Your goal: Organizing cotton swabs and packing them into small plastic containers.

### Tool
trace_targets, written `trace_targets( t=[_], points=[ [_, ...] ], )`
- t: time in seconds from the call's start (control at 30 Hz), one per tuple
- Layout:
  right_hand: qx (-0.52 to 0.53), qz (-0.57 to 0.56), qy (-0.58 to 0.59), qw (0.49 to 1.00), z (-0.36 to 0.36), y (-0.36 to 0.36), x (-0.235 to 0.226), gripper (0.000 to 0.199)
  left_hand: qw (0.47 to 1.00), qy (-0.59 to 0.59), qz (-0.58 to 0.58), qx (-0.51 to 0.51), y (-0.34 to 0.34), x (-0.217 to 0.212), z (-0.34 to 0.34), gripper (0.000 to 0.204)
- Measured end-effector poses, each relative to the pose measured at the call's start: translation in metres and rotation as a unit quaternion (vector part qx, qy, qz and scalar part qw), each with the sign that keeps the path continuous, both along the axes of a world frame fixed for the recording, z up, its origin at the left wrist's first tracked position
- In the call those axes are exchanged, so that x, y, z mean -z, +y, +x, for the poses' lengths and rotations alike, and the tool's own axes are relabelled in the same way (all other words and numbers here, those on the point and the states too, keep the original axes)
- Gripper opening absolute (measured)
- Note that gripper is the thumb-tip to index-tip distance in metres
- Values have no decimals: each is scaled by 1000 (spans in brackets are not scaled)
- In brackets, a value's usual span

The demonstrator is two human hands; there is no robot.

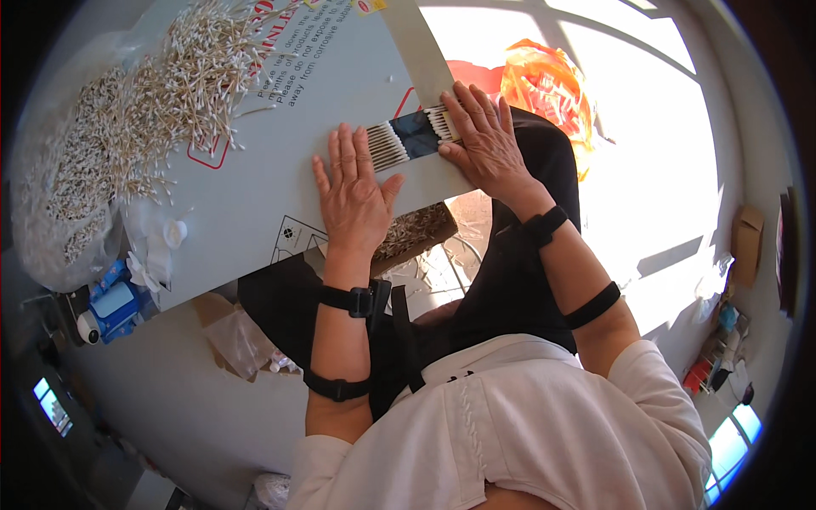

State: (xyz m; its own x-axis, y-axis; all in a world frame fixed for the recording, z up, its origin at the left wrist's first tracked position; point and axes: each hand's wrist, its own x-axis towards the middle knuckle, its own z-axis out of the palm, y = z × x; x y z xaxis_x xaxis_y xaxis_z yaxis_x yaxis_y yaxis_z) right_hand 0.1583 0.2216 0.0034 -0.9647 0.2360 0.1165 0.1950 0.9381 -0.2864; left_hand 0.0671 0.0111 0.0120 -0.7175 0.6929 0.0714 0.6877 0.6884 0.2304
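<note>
Row of cotton swabs [414, 136] on the grey board [255, 195], pinned between flat, open left hand [353, 195] and right hand [484, 140]; light, loose sticks, probably best pressed at the ends.

A row of cotton swabs [414, 136] is lying on the cardboard sheet [255, 195], with the left hand [353, 197] resting at the row's left end and the right hand [484, 140] at its right end. A loose heap of swabs [161, 102] is sitting far left of the row on the same sheet, and a crumpled bag [548, 85] is lying to the row's right, off the sheet.
</note>
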Motion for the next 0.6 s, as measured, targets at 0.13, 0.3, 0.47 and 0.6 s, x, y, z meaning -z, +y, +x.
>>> trace_targets(
  t=[0.13,0.3,0.47,0.6],
  points=[
    [2,-32,10,999,0,0,1,72,1000,-12,-5,5,16,1,4,79],
    [0,-52,17,999,1,2,4,72,999,-28,21,12,38,1,14,78],
    [5,-67,16,998,1,2,5,72,999,-35,22,26,50,2,18,78],
    [1,-74,19,997,1,2,6,73,999,-27,21,29,58,2,22,77]
  ],
)
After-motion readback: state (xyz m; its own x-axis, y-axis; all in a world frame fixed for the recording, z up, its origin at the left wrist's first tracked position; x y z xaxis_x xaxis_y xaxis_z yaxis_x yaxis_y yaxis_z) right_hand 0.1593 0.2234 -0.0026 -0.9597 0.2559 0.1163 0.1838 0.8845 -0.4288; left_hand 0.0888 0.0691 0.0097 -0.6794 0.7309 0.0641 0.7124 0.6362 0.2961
